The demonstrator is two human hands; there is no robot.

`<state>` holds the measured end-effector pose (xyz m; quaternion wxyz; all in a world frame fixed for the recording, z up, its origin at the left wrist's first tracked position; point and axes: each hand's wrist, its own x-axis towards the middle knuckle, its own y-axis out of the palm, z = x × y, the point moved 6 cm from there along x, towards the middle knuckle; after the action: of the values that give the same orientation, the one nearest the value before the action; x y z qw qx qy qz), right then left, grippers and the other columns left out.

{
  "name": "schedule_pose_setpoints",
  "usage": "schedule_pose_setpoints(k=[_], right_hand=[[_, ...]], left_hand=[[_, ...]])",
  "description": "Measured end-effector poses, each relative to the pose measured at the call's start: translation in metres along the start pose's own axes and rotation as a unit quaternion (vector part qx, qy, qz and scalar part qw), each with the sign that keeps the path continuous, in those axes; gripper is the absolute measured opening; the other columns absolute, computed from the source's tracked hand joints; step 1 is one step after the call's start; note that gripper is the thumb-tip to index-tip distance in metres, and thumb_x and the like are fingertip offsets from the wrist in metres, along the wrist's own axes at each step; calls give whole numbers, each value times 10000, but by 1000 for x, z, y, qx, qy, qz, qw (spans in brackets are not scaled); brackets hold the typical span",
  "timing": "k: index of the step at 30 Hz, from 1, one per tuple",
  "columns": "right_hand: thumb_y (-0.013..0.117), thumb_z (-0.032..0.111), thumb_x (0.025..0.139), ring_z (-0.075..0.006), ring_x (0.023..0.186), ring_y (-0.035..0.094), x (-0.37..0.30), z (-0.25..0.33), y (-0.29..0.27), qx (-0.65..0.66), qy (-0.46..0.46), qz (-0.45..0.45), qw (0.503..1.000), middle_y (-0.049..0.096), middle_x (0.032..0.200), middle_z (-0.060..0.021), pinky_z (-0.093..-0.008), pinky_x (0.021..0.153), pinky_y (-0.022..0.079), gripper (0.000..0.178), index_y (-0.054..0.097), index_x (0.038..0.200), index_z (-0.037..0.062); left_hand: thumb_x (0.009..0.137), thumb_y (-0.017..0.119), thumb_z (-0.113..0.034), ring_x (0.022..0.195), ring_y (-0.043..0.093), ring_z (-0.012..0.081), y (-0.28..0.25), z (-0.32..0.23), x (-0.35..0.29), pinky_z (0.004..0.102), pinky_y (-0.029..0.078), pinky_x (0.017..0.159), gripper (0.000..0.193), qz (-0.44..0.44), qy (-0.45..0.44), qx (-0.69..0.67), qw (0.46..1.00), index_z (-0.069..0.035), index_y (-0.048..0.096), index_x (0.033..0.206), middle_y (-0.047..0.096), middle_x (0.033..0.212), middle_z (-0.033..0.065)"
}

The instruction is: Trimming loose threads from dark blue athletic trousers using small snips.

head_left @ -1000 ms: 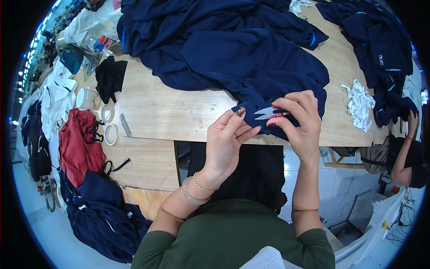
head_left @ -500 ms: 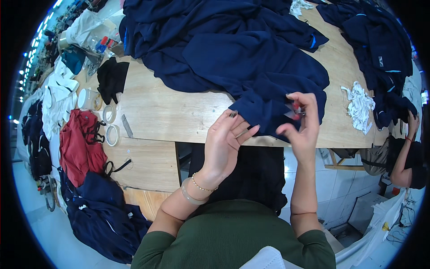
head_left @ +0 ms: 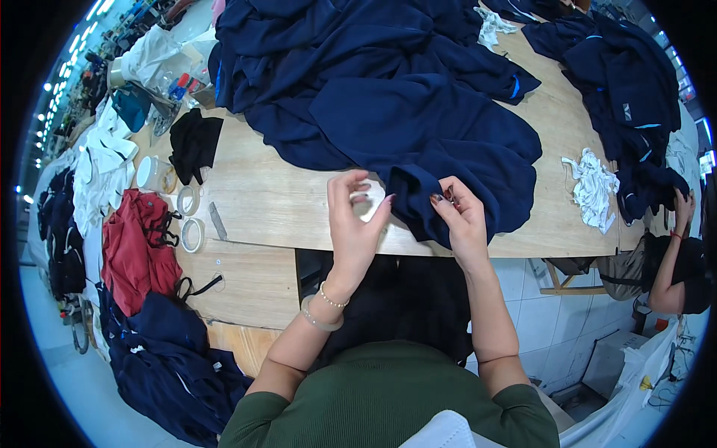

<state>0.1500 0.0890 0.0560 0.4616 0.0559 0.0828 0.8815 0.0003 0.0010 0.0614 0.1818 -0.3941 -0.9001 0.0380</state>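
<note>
A large navy garment (head_left: 448,112) lies bunched over the wooden table, with one end hanging to the near edge. My right hand (head_left: 464,222) is closed on a folded opening at this end, pinching its rim between thumb and fingers. Something small and reddish shows among those fingertips; whether it is a tool I cannot make out. Just left of the fold is my left hand (head_left: 355,220), its fingers apart and curved, holding nothing.
To the left lie tape rolls (head_left: 192,234), a grey flat strip (head_left: 217,221), a black cloth (head_left: 196,142) and a red garment (head_left: 138,250). White scraps (head_left: 594,190) sit at the right. Beyond them, another person's arm (head_left: 676,243) touches dark clothing.
My right hand, which held a small red tool with a blurred blade, has moved left and down onto the cloth. My left hand has come off the fabric and opened. The garment's end is now folded up.
</note>
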Motion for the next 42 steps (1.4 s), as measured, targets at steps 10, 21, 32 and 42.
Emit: schedule_pose_setpoints(k=[10,21,32,42], right_hand=[[567,140,948,-63,837,548,29,29,-29,-17,0,-10,1000,636,868,-7,-210,823,415,155,643,907,12],[617,140,921,-86,783,533,59,19,-24,-211,-111,-52,970,579,914,-28,-201,771,413,166,587,1015,7],[825,194,681,-164,717,524,-1,74,-9,-384,-232,-66,891,537,799,-41,-270,627,436,344,669,944,35],[826,261,623,-194,708,506,0,75,4,-438,-280,-58,852,546,757,-32,-304,592,420,379,692,915,59]], left_hand=[[889,582,41,853,587,64,15,9,6,206,473,758,168,208,-176,-253,928,58,664,1034,667,943,26],[970,548,-109,951,627,99,20,19,-16,229,484,871,239,198,-330,-486,784,49,646,1120,681,1060,85],[975,551,-148,958,625,90,20,5,-14,225,485,866,258,158,-324,-467,807,34,651,1128,681,1072,82],[977,552,-173,890,625,63,20,-3,-17,204,497,797,262,165,-323,-456,813,22,663,1115,686,1022,48]])
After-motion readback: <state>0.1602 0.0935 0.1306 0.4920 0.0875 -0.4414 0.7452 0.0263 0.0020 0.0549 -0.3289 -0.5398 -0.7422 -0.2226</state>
